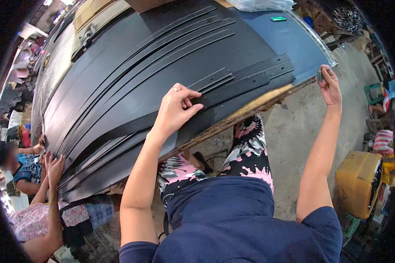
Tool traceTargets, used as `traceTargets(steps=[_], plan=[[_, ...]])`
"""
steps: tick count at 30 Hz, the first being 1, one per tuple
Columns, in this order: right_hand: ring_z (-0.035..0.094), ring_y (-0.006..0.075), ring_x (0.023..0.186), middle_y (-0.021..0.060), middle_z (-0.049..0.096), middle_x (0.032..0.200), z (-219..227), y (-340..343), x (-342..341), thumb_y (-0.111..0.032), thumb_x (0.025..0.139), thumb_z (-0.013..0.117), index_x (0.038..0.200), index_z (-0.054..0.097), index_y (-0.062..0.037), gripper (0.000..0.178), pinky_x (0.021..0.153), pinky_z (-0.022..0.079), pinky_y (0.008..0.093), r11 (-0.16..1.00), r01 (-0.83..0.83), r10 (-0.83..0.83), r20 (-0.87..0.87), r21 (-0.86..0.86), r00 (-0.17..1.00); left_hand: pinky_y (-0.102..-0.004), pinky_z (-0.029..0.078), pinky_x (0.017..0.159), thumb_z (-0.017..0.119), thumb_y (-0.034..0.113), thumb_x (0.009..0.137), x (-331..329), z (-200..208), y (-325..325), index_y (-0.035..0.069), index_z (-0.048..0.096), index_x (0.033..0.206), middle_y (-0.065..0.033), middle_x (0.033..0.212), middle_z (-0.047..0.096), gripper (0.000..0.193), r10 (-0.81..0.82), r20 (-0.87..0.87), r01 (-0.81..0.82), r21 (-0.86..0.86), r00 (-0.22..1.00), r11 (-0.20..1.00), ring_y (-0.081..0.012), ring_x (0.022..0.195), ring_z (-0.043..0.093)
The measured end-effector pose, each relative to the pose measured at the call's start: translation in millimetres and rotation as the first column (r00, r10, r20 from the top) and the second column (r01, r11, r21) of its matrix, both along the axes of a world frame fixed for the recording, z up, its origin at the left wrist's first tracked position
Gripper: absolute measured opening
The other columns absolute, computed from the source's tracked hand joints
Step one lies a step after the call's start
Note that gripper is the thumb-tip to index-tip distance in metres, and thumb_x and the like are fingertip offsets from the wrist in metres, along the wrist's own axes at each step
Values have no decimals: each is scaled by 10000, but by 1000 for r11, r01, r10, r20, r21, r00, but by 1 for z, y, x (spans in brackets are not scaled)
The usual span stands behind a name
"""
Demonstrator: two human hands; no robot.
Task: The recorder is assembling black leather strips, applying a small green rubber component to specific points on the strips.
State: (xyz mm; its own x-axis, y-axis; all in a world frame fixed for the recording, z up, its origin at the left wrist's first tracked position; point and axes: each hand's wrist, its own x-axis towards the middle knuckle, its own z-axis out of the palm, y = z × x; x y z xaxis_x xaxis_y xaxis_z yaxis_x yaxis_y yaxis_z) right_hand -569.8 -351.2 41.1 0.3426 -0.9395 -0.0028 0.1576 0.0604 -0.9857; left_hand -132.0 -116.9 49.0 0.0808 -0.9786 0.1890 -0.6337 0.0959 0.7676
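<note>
My left hand (178, 106) is over the black sheeted table, its thumb and index finger apart and the other fingers curled, with nothing visible between them. Long flat black strips (245, 84) run beneath and beside it, some with small holes at their right ends. Out past the table's front right corner, my right hand (331, 88) pinches a small dark green piece (319, 76), mostly hidden by the fingers. More thin black strips (180, 50) lie lengthwise farther back on the table.
A green oblong item (278, 19) rests on the blue sheet (289, 41) at the table's right end. The worn wooden edge (232, 116) runs before me. Another person's hands (53, 168) touch the strips' left ends. A yellow container (359, 184) stands on the floor at right.
</note>
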Motion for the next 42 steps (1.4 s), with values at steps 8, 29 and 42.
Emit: traceTargets(steps=[8, 29, 42], plan=[[538, 8, 627, -40, 634, 861, 0, 22, 20, -86, 903, 676, 1236, 618, -34, 341, 618, 485, 145, 998, 59, -57, 97, -13, 994, -310, 486, 650, 752, 94, 753, 4, 8, -4, 19, 700, 938, -77, 776, 540, 207, -77, 88, 75, 19, 993, 997, -184, 660, 563], [576, 159, 702, 121, 623, 959, -25, 186, 259, -72, 853, 691, 787, 622, 37, 145, 649, 477, 282, 883, 28, -139, -204, -469, 969, -261, 492, 544, 713, 28, 767, -2, -16, -1, 36, 677, 825, -45, 752, 608, 69, 88, 245, -4, -322, 965, 947, -134, 571, 589], [564, 169, 765, 115, 621, 991, -25, 187, 259, -114, 844, 707, 788, 631, 23, 166, 670, 457, 279, 890, -20, -126, -288, -455, 949, -293, 497, 567, 719, 34, 707, -9, -27, 1, 70, 634, 740, -26, 719, 589, 97, 192, 216, -77, -450, 957, 890, -172, 597, 607]])
